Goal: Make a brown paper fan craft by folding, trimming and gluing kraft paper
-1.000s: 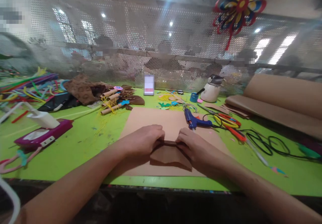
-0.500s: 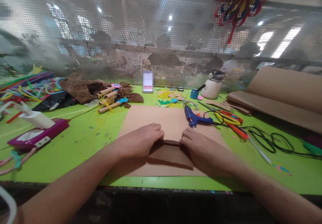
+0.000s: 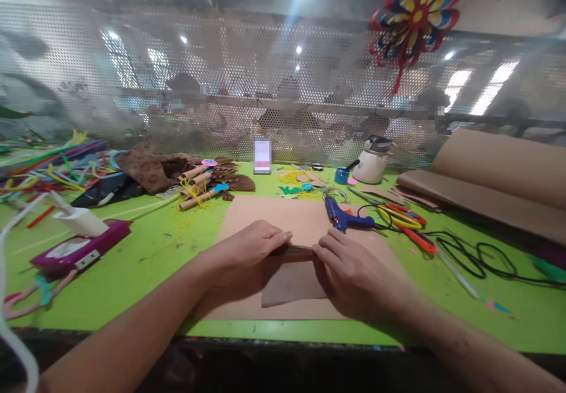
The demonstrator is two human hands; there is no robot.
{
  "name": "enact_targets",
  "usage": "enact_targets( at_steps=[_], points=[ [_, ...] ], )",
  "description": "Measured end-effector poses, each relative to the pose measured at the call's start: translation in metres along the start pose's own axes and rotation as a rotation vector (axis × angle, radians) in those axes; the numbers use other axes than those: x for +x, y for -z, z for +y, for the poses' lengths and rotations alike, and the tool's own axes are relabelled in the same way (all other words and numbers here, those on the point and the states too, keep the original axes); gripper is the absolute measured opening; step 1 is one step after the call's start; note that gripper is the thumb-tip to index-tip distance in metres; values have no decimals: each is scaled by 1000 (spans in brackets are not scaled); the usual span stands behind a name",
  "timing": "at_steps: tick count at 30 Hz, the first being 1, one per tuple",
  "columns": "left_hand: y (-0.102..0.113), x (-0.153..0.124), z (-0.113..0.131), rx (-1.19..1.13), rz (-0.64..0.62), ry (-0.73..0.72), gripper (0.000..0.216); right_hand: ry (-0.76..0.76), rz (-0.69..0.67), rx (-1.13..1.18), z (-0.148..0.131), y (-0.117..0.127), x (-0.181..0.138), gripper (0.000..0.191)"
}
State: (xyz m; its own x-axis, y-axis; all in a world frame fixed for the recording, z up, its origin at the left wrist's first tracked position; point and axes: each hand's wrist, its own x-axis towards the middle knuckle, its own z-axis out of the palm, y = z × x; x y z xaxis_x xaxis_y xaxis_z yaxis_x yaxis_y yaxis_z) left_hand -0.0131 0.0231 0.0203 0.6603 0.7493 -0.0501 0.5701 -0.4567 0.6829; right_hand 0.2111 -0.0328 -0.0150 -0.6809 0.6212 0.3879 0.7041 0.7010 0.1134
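Note:
A dark brown pleated paper (image 3: 289, 284) is held between my two hands, its folds stacked along the top and a flat flap hanging toward me. My left hand (image 3: 254, 245) pinches the left end of the folds, thumb on top. On the opposite end, my right hand (image 3: 349, 266) closes its fingers over the pleats. Beneath both hands lies a large light brown sheet (image 3: 265, 210). Just beyond my right hand a blue glue gun (image 3: 342, 215) rests partly on that sheet.
Scissors (image 3: 407, 219), a black cable (image 3: 469, 254) and a brown paper roll (image 3: 486, 175) lie on the right. To the left are a purple power strip (image 3: 84, 250), paper tubes (image 3: 198, 190) and pipe cleaners (image 3: 53, 163). A phone (image 3: 262, 156) stands at the back by perforated metal.
The camera view has tilted up slightly. More stacked pleat edges show between my hands, and the hanging flap has shifted and looks longer. Both hands keep their grip.

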Motion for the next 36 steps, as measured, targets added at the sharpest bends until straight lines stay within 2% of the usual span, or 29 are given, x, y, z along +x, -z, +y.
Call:
enact_targets(
  at_steps=[5, 10, 16, 19, 22, 26, 28, 30, 32, 34, 36],
  points=[
    [-1, -3, 1, -183, -160, 41, 41, 78, 73, 7, 0, 1, 2, 17],
    [-10, -5, 4, -329, -101, 63, 37, 67, 124, -33, 0, 7, 2, 30],
    [-10, 1, 1, -442, -172, 94, 33, 102, 101, -25, 2, 15, 2, 35],
    [-10, 3, -1, -440, -162, 115, 35, 45, 85, 34, 1, 15, 2, 29],
    [-9, 2, 0, -406, -138, 120, 37, -53, 127, 176, -1, 11, 2, 18],
    [-10, -1, 5, -277, -122, 44, 37, -136, 254, 419, 3, 10, 4, 15],
    [-12, -2, 10, -198, -99, -15, 36, -226, 288, 512, 6, 15, 6, 18],
    [-14, -3, 16, -151, -77, -68, 35, -339, 229, 575, 8, 22, 10, 18],
    [-16, -4, 20, -132, -60, -106, 32, -414, 101, 617, 8, 28, 12, 21],
    [-17, -5, 23, -112, -49, -130, 28, -443, -10, 646, 9, 31, 14, 23],
    [-17, -6, 24, -72, -37, -140, 25, -470, -60, 697, 10, 30, 14, 23]
  ],
)
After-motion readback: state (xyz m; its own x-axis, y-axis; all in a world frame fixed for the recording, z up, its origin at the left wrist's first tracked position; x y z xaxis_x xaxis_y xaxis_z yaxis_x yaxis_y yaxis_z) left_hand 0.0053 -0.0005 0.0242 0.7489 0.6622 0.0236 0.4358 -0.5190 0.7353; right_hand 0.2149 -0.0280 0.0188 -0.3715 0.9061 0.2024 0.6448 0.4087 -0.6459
